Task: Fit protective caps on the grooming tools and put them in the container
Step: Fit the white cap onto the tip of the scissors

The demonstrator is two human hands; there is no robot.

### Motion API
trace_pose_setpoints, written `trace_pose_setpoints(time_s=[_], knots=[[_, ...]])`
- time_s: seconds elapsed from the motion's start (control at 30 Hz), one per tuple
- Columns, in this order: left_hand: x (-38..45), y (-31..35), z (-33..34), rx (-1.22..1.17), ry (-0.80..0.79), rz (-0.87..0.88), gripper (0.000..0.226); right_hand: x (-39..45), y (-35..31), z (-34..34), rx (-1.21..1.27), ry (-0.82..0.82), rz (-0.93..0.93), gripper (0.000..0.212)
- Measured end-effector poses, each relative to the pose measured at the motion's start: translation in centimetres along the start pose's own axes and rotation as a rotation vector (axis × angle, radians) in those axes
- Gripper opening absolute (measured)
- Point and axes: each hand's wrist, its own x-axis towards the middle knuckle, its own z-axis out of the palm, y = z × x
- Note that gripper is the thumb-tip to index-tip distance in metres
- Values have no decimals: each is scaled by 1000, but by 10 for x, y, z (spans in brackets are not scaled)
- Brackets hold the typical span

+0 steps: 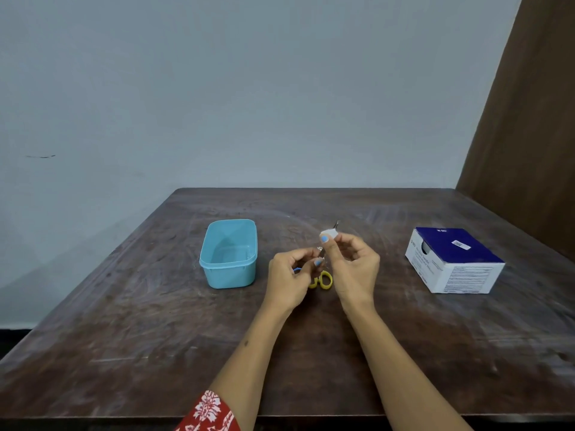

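— Pale blue plastic, thin-walled, rounded corners: the container (228, 255) stands open and empty on the left of the table (311, 353), just beside the hands; near enough, I judge, for a short drop once a tool is capped.

— And the hands?

— The right hand (354, 265) is raised, thumb and fingers pinched shut on a small white cap (329, 234); a thin metal tip (337, 224) stands up behind it, whether through it I cannot tell; the left hand (291, 276) is curled closed around a small metal piece, with something blue showing beneath the fingers; too small to name.

— Anything waiting?

— Yellow-handled scissors (323, 279) lie flat on the dark, scuffed wood between the wrists, blades hidden; a blue-and-white cardboard box (454, 262) sits well apart on the right, untouched.

— Stage?

— Capping under way, in my judgement; nothing stowed.
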Motion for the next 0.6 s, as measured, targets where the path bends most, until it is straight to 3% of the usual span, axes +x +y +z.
trace_pose_setpoints(time_s=[0.4,0.5,0.6], knots=[[0,-7,3,82,-14,-29,14,11,-3,-5,66,251,-45,13],[0,-6,3,103,47,-18,13,18,3,-12,48,394,25,17],[0,1,2,93,123,-16,13,22,14,-18,-49,431,123,25]])
